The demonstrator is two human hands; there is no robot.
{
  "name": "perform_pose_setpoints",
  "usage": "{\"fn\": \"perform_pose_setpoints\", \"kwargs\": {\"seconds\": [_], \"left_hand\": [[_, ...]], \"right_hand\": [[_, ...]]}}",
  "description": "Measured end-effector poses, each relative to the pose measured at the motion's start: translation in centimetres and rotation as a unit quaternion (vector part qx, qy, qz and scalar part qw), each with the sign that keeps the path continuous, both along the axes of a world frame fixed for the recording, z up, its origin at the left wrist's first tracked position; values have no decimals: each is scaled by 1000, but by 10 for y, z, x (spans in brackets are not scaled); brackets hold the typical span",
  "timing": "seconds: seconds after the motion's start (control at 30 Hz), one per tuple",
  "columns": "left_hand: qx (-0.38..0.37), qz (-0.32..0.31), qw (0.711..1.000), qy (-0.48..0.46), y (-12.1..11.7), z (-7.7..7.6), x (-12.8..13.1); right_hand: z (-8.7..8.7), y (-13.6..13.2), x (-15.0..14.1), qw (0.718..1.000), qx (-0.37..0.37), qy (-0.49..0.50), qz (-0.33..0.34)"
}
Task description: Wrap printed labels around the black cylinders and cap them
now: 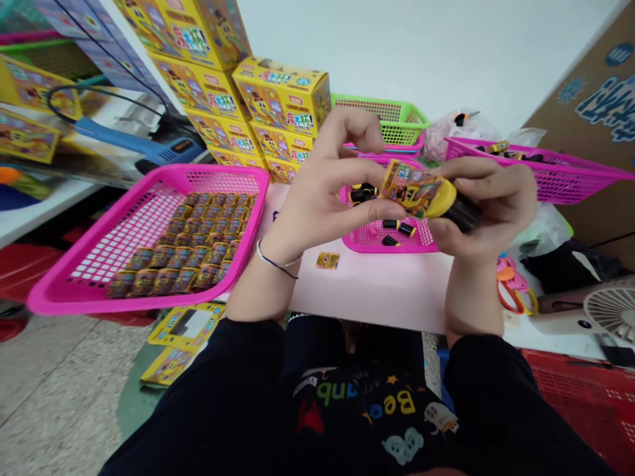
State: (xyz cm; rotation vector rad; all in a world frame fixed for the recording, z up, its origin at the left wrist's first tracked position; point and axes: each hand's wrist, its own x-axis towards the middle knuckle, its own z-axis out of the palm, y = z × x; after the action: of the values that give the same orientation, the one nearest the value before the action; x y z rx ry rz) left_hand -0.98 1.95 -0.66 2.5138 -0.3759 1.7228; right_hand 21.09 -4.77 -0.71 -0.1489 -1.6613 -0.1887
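Observation:
My right hand (491, 205) is closed around a small black-and-yellow toy cup (465, 210), held tilted above the table. The thumb and index finger of my left hand (337, 172) pinch the far end of a colourful printed wrapper (411, 190), which meets the cup's yellow rim; I cannot tell whether the wrapper is around the cup or beside it. My left hand's other fingers are curled and raised. Below, a small yellow printed card (328, 260) lies flat on the pale table (377, 291). Behind my hands, a pink basket (391, 248) holds several loose black-and-yellow pieces.
At left, a large pink basket (149, 305) holds rows of wrapped pieces. Stacked yellow boxes (282, 92), a blue heat gun (133, 142) and a green basket (397, 112) stand behind. Another pink basket (555, 175), scissors (510, 297) and a fan (612, 311) are at right.

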Motion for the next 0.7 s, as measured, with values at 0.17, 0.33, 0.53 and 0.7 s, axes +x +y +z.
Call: {"fn": "perform_pose_setpoints", "kwargs": {"seconds": [0.17, 0.33, 0.53, 0.7], "left_hand": [[-56, -27, 994, -90, -3, 0, 10], [-42, -25, 995, -82, 2, -3, 14], [-95, -36, 992, -73, -6, -8, 17], [-146, -46, 988, -18, -21, -7, 15]], "right_hand": [[1, -9, 7, 997, -72, 0, -36], [-1, -11, 14, 991, -130, -9, -27], [-10, -8, 22, 978, -189, -53, -73], [-6, -10, 12, 991, -127, -22, -25]]}}
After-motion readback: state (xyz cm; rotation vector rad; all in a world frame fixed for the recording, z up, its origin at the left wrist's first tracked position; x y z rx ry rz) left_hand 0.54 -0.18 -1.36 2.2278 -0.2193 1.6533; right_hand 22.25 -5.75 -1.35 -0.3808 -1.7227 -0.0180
